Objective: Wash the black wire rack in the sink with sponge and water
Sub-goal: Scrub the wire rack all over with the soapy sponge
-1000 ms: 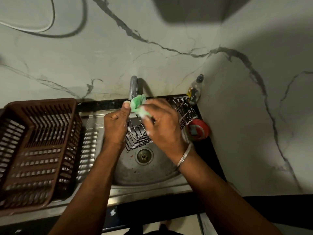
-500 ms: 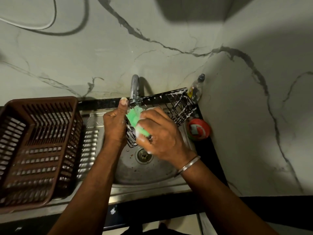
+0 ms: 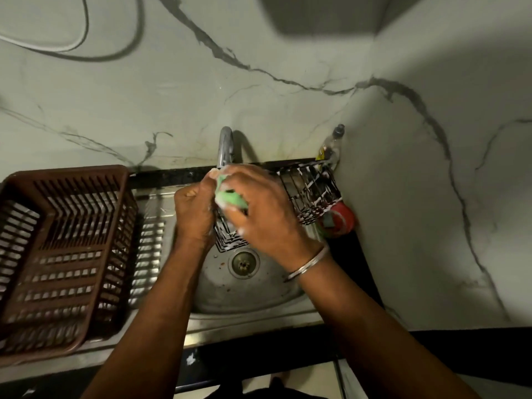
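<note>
The black wire rack (image 3: 312, 194) is held over the steel sink (image 3: 230, 296), streaked with white foam, its right end up near the corner wall and its lower left corner just above the drain (image 3: 244, 262). The left hand (image 3: 194, 216) is clamped on the rack's left end, fingers curled and thumb up. The right hand (image 3: 260, 210), a metal bangle (image 3: 308, 263) on its wrist, grips a soapy green sponge (image 3: 231, 197) against the wires, just in front of the tap (image 3: 226, 145). The 2 hands touch. A brown plastic basket (image 3: 63, 249) sits on the draining surface to the left; a bottle (image 3: 332, 144) and a red tub (image 3: 342, 218) stand at the right.
</note>
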`<state>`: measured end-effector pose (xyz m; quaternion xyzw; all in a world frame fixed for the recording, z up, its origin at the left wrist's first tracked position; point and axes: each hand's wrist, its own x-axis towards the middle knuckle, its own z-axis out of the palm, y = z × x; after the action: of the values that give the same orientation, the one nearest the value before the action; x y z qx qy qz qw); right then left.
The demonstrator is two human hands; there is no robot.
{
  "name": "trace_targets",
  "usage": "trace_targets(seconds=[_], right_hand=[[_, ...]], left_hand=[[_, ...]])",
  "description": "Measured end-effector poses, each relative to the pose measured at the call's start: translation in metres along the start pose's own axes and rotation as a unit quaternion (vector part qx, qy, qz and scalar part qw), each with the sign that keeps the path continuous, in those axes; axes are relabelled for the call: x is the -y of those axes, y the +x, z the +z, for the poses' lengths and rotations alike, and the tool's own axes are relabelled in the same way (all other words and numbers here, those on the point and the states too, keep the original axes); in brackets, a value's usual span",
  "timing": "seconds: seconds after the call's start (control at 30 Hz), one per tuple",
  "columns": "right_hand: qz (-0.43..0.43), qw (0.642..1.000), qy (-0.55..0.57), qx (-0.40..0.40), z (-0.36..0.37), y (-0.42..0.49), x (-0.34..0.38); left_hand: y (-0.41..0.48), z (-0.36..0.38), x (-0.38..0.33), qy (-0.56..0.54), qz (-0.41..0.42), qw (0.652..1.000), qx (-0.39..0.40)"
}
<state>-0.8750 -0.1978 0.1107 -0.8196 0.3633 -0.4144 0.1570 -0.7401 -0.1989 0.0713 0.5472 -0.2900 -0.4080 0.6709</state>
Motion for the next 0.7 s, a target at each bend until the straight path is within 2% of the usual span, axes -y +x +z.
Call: trace_targets(seconds=[0.07,0.17,0.3,0.4,0.53,0.63,0.7], right_hand=[[-0.024,0.999,-0.043,0.022,-0.001,-0.004,-0.010],[0.060,0.995,-0.055,-0.051,-0.011,-0.010,-0.026],[-0.021,0.996,-0.085,0.032,-0.004,-0.015,-0.018],[0.070,0.993,-0.088,-0.026,-0.015,-0.013,-0.029],[0.010,0.995,-0.100,-0.006,-0.010,-0.024,-0.021],[0.095,0.984,-0.115,-0.094,-0.020,-0.019,-0.036],[0.083,0.984,-0.134,-0.088,-0.017,-0.018,-0.030]], left_hand=[[0.000,0.000,-0.001,-0.005,-0.005,1.000,-0.003],[-0.001,-0.004,-0.003,-0.014,-0.019,1.000,-0.014],[-0.004,-0.011,0.000,-0.017,-0.013,1.000,-0.009],[-0.008,-0.006,-0.002,-0.018,-0.019,0.999,-0.032],[-0.002,-0.006,-0.003,-0.014,-0.023,0.999,-0.036],[-0.003,-0.004,-0.003,0.010,-0.014,1.000,-0.024],[-0.005,-0.003,-0.005,0.040,0.006,0.999,-0.031]])
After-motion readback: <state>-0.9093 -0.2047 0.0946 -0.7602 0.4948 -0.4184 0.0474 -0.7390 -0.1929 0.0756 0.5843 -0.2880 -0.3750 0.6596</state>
